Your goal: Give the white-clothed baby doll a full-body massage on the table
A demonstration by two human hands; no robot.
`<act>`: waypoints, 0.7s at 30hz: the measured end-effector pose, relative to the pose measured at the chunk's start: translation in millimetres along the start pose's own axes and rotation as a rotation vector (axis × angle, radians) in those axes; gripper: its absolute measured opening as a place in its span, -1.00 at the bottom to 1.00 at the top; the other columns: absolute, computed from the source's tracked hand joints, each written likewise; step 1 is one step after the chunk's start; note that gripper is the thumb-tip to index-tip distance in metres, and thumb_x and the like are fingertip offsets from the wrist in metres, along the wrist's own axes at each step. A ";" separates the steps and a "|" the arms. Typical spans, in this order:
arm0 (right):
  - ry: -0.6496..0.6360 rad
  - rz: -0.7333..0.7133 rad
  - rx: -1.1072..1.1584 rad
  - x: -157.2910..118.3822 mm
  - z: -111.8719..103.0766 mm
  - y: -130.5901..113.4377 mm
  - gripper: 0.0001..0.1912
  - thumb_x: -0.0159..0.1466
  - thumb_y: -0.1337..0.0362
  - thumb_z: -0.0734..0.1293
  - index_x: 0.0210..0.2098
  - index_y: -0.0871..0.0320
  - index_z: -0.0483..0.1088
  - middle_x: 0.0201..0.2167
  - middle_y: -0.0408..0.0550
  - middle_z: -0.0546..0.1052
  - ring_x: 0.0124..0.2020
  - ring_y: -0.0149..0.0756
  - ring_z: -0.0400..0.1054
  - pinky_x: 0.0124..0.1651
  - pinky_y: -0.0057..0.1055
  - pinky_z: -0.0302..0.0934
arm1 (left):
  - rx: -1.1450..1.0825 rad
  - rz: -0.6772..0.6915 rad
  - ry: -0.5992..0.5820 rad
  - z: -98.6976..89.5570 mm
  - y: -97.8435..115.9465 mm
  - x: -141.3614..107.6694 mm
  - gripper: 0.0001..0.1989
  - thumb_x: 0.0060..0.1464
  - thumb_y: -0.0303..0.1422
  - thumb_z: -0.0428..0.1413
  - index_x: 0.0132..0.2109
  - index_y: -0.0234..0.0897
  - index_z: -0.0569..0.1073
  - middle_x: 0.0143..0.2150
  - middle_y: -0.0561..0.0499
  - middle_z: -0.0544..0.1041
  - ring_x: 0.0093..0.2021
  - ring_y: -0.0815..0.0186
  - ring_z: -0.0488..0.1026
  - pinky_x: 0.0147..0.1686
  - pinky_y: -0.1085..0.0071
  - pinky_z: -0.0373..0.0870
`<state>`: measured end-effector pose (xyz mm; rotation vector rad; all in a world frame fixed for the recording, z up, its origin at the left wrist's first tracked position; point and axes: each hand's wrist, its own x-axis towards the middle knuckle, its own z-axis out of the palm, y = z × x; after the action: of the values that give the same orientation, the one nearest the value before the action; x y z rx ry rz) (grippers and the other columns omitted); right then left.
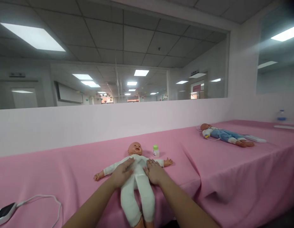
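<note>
A baby doll in a white cloth body lies on its back on the pink cloth, its head toward the wall and both arms spread out. My left hand rests flat on one side of the doll's torso, fingers pointing up toward its chest. On the other side of the torso lies my right hand, its fingers stretched out over the white fabric. Neither hand is wrapped round anything. Just beyond my right hand, beside the doll's head, stands a small bottle with a green cap.
Pink cloth covers the table. A second doll in blue trousers lies at the right, near a white device. Another white device with a cable is at the lower left. A clear bottle stands far right.
</note>
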<state>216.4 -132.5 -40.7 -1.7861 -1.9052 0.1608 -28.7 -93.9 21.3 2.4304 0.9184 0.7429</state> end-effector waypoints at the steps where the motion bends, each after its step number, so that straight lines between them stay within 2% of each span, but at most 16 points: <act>1: 0.007 -0.002 0.004 0.3 -1.7 -1.1 -0.23 0.49 -0.05 0.00 0.42 0.44 0.12 0.44 0.30 0.14 0.49 0.02 -0.07 0.50 -0.06 -0.26 | 0.001 0.047 -0.059 0.5 9.7 -2.2 -0.38 0.23 -0.16 0.04 0.41 -0.09 0.34 0.44 0.07 0.26 0.46 0.07 0.13 0.45 0.24 0.07; 4: 0.028 -0.006 0.023 0.5 -7.6 -3.6 -0.26 0.49 -0.04 0.03 0.41 0.41 0.15 0.43 0.29 0.16 0.48 0.03 -0.04 0.50 -0.07 -0.26 | 0.043 0.122 -0.186 3.0 31.9 -1.5 -0.46 0.24 -0.20 0.03 0.34 -0.09 0.44 0.39 0.09 0.35 0.46 0.07 0.13 0.47 0.19 0.02; 6: 0.020 -0.007 0.030 0.1 -11.0 -4.5 -0.26 0.49 -0.04 0.03 0.41 0.42 0.14 0.43 0.29 0.16 0.48 0.06 -0.04 0.49 -0.06 -0.26 | 0.086 0.100 -0.195 5.0 34.0 7.2 -0.46 0.25 -0.19 0.02 0.33 -0.14 0.45 0.39 0.05 0.34 0.46 0.06 0.14 0.47 0.15 0.00; 8: 0.000 -0.009 0.029 -0.5 -13.4 -5.5 -0.24 0.49 -0.05 0.03 0.42 0.45 0.12 0.44 0.30 0.14 0.49 0.08 -0.06 0.49 -0.05 -0.26 | 0.112 0.053 -0.161 7.5 24.4 20.5 -0.42 0.27 -0.13 -0.01 0.34 -0.20 0.43 0.41 0.01 0.31 0.46 0.07 0.14 0.47 0.13 -0.02; 13: -0.032 -0.019 0.035 -3.2 -16.9 -7.8 -0.22 0.50 -0.06 0.02 0.44 0.47 0.06 0.46 0.32 0.08 0.50 0.06 -0.11 0.50 -0.06 -0.28 | 0.132 -0.079 0.013 13.4 -18.7 45.2 -0.33 0.29 -0.03 -0.07 0.39 -0.33 0.34 0.48 -0.08 0.18 0.50 0.10 0.04 0.48 0.15 -0.10; 18: -0.046 -0.021 0.106 -10.6 -27.3 -6.8 -0.27 0.50 -0.04 0.09 0.45 0.38 0.08 0.47 0.23 0.09 0.51 0.02 -0.13 0.51 -0.05 -0.27 | 0.091 -0.247 0.143 9.8 -40.4 37.7 -0.28 0.31 -0.04 -0.10 0.42 -0.43 0.26 0.43 -0.18 0.27 0.43 0.04 0.21 0.43 0.17 0.03; 21: -0.036 -0.027 0.236 -19.8 -38.7 -14.9 -0.32 0.48 -0.02 0.16 0.42 0.29 0.16 0.43 0.18 0.19 0.46 -0.02 0.04 0.48 -0.07 -0.09 | 0.087 -0.257 0.161 8.4 -44.6 31.9 -0.28 0.30 -0.04 -0.10 0.42 -0.44 0.27 0.42 -0.19 0.29 0.41 0.02 0.23 0.41 0.19 0.07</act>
<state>220.1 -163.4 -6.8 -1.6098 -1.8492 0.3938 -24.0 -42.8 0.4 2.2895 1.3216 0.8265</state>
